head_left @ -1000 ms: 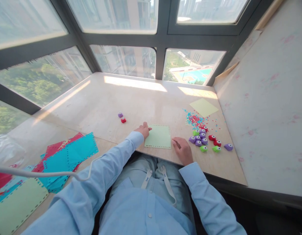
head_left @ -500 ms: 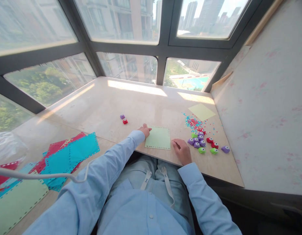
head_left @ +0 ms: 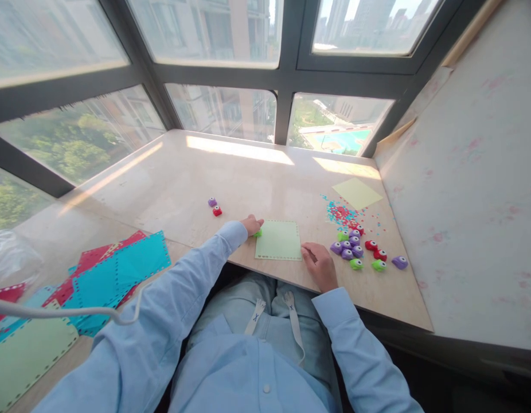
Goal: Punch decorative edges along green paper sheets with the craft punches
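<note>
Frame centre: left hand [head_left: 252,225] over green punch [head_left: 258,233] at pale green sheet [head_left: 279,241], grip indeterminable; right hand [head_left: 320,266] curled at lower-right corner, presumably steadying, pinch unconfirmed.

Blue "X" mk. [head_left: 257,310] on ea. drawstring end [head_left: 292,304].

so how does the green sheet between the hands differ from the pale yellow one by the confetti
The green sheet has small holes along its edges; the yellow sheet shows none. The green sheet lies near the front of the table, roughly square-on; the yellow sheet lies farther back, turned cornerwise. Both are pale and four-sided.
</note>
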A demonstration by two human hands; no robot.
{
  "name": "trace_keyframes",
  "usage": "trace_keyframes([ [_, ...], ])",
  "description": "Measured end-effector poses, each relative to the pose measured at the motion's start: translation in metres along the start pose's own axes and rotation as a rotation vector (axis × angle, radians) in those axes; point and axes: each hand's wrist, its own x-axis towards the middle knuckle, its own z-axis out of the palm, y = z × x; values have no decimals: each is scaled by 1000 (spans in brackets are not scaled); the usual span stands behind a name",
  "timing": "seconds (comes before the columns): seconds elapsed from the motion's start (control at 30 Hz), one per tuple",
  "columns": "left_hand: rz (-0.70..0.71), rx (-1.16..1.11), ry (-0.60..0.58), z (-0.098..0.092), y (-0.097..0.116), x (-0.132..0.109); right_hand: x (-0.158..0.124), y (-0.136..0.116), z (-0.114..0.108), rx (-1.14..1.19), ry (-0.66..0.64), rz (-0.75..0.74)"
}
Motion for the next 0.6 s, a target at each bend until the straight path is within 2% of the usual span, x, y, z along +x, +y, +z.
trace_keyframes([
  [0.23, 54, -104, -18, -15, -10, -9, -1, 1, 0, -13, 8, -28],
  [0.33, 106, -125, -29, -10, -15, -10, -1, 2, 0, -61, -3, -76],
  [0.47, 187, -136, 5, -1, -20, -7, -3, 2, 1, -190, -92, -194],
  [0.6, 252, -147, 20, -1, -26, -3, -4, 0, 2, -294, -144, -235],
])
